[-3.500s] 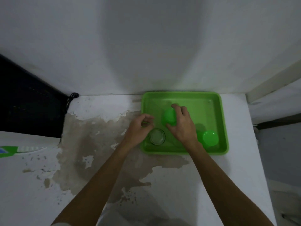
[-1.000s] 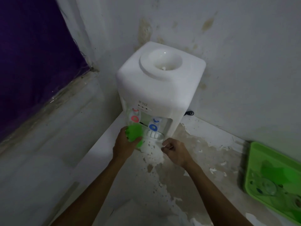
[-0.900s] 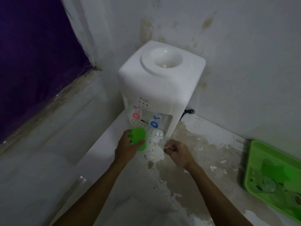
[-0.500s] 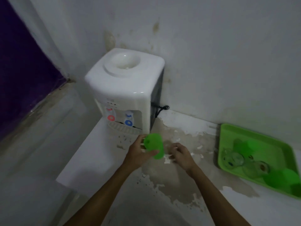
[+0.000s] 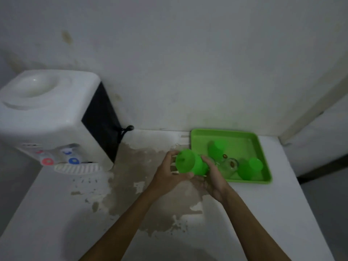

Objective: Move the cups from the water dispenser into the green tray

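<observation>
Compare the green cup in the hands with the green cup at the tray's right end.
The held green cup lies on its side, mouth facing left; the cup at the right end stands mouth down in the green tray. The held cup is gripped by the left hand and right hand, just outside the tray; the other is untouched. Both are bright green plastic.

Only the person's two forearms and hands are in sight, reaching in from the bottom edge. Both forearms are bare all the way down to where they leave the view; no sleeve or cuff shows on either one. The left hand [image 5: 168, 174] carries no ring, band or glove that can be made out, and its wrist is plain. The right hand [image 5: 214, 178] looks just as bare, with no watch or bracelet at the wrist. The light is dim and the edges are soft, so nails and finer marks cannot be told.
</observation>
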`<state>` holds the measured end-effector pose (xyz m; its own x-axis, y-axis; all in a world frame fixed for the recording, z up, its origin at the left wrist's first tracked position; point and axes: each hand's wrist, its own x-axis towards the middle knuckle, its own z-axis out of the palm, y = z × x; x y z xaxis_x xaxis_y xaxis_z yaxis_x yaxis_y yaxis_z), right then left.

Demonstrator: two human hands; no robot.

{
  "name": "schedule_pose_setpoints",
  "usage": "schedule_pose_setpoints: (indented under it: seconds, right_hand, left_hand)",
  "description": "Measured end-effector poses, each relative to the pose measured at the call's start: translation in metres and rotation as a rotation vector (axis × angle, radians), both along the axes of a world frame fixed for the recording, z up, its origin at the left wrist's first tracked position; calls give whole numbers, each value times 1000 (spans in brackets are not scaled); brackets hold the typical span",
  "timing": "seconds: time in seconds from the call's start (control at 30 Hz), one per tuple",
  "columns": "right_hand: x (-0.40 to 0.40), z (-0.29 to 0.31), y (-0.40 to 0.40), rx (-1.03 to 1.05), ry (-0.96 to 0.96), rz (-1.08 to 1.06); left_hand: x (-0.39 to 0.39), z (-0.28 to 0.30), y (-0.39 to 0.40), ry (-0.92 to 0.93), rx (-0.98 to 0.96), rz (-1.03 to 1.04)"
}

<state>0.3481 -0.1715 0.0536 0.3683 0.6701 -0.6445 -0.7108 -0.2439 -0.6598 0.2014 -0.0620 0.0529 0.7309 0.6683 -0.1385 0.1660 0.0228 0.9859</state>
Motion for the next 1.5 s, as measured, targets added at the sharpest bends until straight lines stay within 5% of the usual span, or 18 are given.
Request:
schedule_pose_setpoints:
  seconds: [0.37,0.67,0.97,1.5]
  right_hand:
    - [138,1,-53,-236,-636,-316]
    - [212,-24,-38,-335,-1221,-175]
    - [229,-72,-15,-507,-1418,134]
    - [230,-70,-18,-638,-1441,376]
  left_hand:
    - [116,-23,-25,159,5,-119]
    - [184,-39,1,262,83,-95]
    - [223,-64,18,321,163,-132]
    - [220,-58,15,297,171,-133]
